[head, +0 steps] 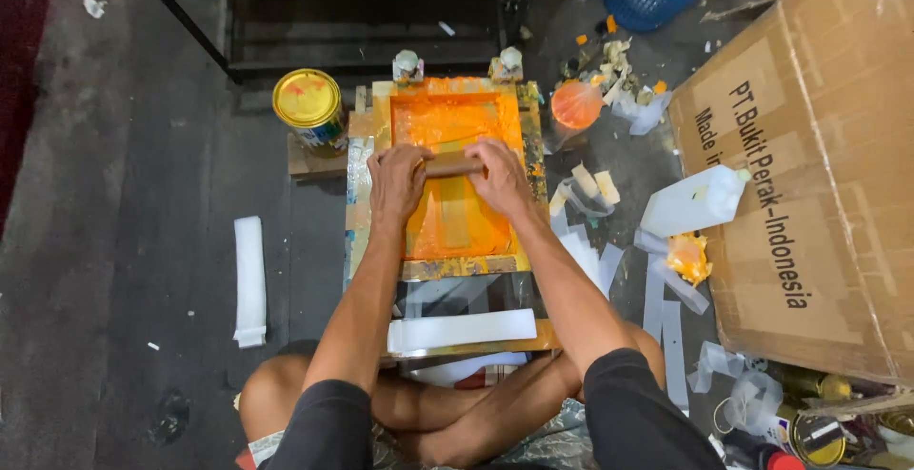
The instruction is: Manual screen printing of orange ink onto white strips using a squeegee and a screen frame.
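Gripping a wooden squeegee point(453, 164) mid-frame on an orange-inked printing screen point(455, 127), left hand point(398, 182) and right hand point(500, 177) both curl fingers tight over it. Head view: yellow-lidded can point(308, 100) left of screen, cardboard box point(809, 175) right, white strip point(249, 280) on floor.

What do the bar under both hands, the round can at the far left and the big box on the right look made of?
Bar: seemingly wood, brown and matt, gripped by the left hand and right hand.
Round can: likely metal, its yellow lid glossy.
Big box: corrugated cardboard, dull brown, with creased flaps.
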